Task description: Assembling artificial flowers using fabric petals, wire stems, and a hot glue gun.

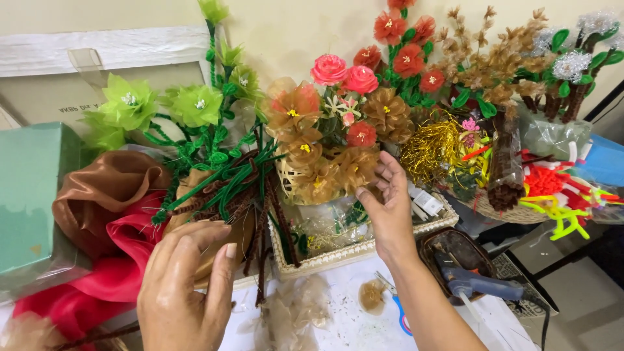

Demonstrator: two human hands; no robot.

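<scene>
Reaching into a crowded craft table, a person's right hand (389, 201) rests its loose, spread fingertips against the brown gauzy fabric flowers (338, 166) bunched in a small woven basket (290, 185); it clasps nothing. The left hand (185, 286) hovers open and empty in the foreground, just in front of a bundle of green and brown fuzzy wire stems (224, 188), near a heap of brown and red satin cloth (110, 221).

The arrangement looks largely done: brown blooms with yellow centres fill the basket, pink and red fabric roses (344, 75) rise behind them, and lime-green fabric flowers (162, 104) stand finished on their stalks to the left. What seems left is fitting and fixing. A single loose brown flower (372, 294) lies on the white work surface (338, 325) beside scraps of pale mesh, the stems sit unsorted, and a blue hot-glue gun (478, 283) waits on its tray at the right. A shallow cream-trimmed tray (338, 253) under the basket holds further oddments, too tangled to identify.
</scene>
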